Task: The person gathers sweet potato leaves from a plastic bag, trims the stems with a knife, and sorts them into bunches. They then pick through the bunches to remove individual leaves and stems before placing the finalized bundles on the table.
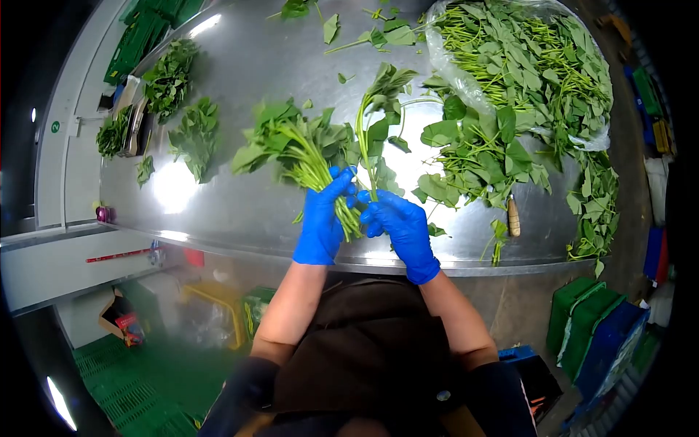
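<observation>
Head view: left hand [321,222] grips a leafy bunch [307,156], right hand [402,231] pinches a sprig [362,131] above the counter [251,62].

The metal table [255,65] is shiny and reflects the light in white spots, and on its left side there is a pale wall [80,80] with a small green round sign [55,127]. Below on the left, I see green plastic pallets [124,379] and a yellow frame [237,317]; on the right, green crates [582,313] stand beside a blue crate [610,342] on a brownish-grey floor [520,309]. A bright lamp [61,403] shines in the dark lower left corner.
</observation>
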Demonstrator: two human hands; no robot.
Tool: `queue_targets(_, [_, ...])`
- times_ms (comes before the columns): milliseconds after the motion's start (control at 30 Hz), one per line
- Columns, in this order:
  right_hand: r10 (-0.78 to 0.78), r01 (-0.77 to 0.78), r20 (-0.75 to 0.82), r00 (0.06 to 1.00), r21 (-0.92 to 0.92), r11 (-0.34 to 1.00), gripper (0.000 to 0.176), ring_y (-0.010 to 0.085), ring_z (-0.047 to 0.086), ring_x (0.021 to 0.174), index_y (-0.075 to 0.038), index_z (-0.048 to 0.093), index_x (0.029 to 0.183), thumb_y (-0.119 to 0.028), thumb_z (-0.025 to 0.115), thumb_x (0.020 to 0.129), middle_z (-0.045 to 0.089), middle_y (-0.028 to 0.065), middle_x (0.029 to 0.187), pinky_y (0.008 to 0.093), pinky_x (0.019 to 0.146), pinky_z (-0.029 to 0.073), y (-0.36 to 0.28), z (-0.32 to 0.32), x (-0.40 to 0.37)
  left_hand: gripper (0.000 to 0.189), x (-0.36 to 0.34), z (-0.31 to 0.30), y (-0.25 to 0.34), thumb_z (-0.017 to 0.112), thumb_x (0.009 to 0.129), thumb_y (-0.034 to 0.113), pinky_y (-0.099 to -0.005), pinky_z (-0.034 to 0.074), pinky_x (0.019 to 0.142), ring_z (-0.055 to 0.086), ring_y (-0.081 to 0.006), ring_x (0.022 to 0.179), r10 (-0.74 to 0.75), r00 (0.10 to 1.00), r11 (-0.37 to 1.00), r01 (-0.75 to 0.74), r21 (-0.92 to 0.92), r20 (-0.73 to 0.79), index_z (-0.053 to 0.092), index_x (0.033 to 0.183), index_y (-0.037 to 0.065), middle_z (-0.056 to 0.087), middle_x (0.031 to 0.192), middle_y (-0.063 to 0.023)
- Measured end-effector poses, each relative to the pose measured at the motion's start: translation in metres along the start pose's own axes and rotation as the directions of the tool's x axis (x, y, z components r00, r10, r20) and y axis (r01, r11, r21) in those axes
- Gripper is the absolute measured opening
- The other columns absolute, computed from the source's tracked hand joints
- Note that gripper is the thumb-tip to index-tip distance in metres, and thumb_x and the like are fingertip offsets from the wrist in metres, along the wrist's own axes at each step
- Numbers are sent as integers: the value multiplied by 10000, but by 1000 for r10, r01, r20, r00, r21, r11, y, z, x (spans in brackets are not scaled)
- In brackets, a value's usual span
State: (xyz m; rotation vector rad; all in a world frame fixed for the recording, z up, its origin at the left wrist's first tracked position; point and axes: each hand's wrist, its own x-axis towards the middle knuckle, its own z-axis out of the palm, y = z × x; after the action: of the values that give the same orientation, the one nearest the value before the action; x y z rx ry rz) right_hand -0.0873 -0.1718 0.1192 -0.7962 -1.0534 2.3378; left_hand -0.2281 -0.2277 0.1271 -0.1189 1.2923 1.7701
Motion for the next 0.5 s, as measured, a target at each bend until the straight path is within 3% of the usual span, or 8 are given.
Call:
queue_targets(67, [-13, 12, -6, 1000, -49, 999, 270, 96, 579, 645, -2, 618, 1125, -137, 564, 897, 652, 62, 810, 219, 599, 475, 1, 1, 0, 68, -4, 1, 2, 633, 843, 90, -236, 416, 489, 512, -109, 577, -34, 996, 999, 34, -2, 85, 568, 863, 96, 551, 696, -10])
queue_targets(100, [-29, 29, -11, 1000, -76, 997, 267, 93, 576, 643, -4, 618, 1126, -131, 567, 896, 652, 62, 813, 215, 594, 473, 0, -1, 1, 113, -4, 1, 9, 639, 832, 62, -236, 405, 481, 500, -113, 572, 11, 1000, 997, -9, 81, -24, 541, 875, 96, 547, 708, -16])
queue_targets(200, [-132, 119, -99, 986, -130, 984, 268, 80, 566, 634, -20, 618, 1138, -103, 579, 886, 653, 59, 816, 204, 575, 465, 6, -6, 3, 231, 5, -21, 21, 683, 784, 28, -215, 383, 480, 499, -93, 581, 177, 977, 979, -188, -84, -122, 520, 942, 72, 540, 711, -15])
queue_targets(233, [-175, 155, -141, 974, -144, 977, 272, 75, 562, 631, -26, 618, 1143, -92, 584, 882, 653, 58, 815, 200, 568, 462, 8, -6, 4, 224, 5, -26, 23, 688, 779, 23, -219, 384, 474, 496, -89, 568, 197, 963, 977, -209, -49, -185, 525, 926, 68, 536, 695, -14])
queue_targets(300, [-217, 162, -141, 966, -328, 931, 283, 69, 561, 627, -44, 619, 1153, -73, 595, 872, 657, 57, 822, 200, 556, 461, 9, -6, 5, 224, -6, -17, 26, 694, 775, 26, -218, 385, 472, 500, -92, 560, 212, 969, 977, -207, 49, -130, 529, 921, 65, 541, 704, -16])
queue_targets(367, [-333, 252, -103, 937, -460, 851, 291, 67, 570, 612, -54, 632, 1139, -74, 631, 849, 665, 59, 807, 210, 554, 471, 18, -4, 10, 223, -13, 3, 25, 714, 761, 33, -218, 391, 469, 508, -94, 544, 212, 966, 965, -184, 189, -144, 539, 897, 57, 546, 707, -15])
queue_targets(467, [-413, 314, 57, 909, -744, 589, 280, 69, 585, 618, -53, 650, 1104, -93, 666, 827, 669, 66, 802, 216, 562, 477, 18, 5, 5, 229, -17, 20, 16, 732, 744, 42, -217, 401, 469, 518, -97, 547, 213, 972, 976, -207, 63, -103, 550, 882, 54, 556, 704, -14])
queue_targets(500, [-429, 316, 94, 898, -816, 484, 270, 68, 601, 632, -55, 661, 1080, -109, 682, 816, 665, 72, 783, 214, 571, 478, 15, 9, 3, 234, -14, 16, 13, 729, 738, 25, -216, 407, 467, 521, -98, 545, 207, 972, 976, -197, 98, -112, 558, 896, 50, 559, 708, -13])
